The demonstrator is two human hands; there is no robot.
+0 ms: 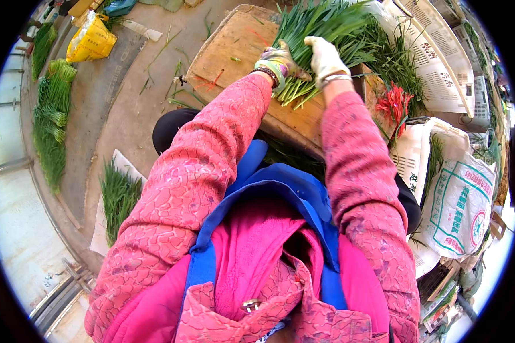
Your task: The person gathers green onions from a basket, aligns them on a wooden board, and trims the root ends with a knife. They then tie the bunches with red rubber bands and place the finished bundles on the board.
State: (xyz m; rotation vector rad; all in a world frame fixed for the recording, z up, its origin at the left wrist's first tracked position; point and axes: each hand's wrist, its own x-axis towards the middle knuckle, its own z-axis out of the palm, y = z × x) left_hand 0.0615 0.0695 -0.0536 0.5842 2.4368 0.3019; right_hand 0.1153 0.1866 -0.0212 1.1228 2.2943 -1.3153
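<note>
A loose bunch of green garlic chives (322, 25) lies over the wooden board (227, 51), its pale cut ends towards me. My left hand (283, 62), in a stained patterned glove, grips the bunch from the left, just above the cut ends. On the right side, my right hand (326, 60), in a white glove, is curled against the leaves; its palm side is hidden. Thin red ties (210, 81) lie on the board left of my hands. More leafy chives (399, 64) are heaped to the right of the bunch.
A clump of red ties (395, 105) hangs at the board's right. White plastic crates (440, 81) and a printed woven sack (461, 206) stand along the right. Bundled chives (53, 120) lie at the left, near a yellow bag (92, 40). Another pile of chives (119, 197) rests on a white sheet.
</note>
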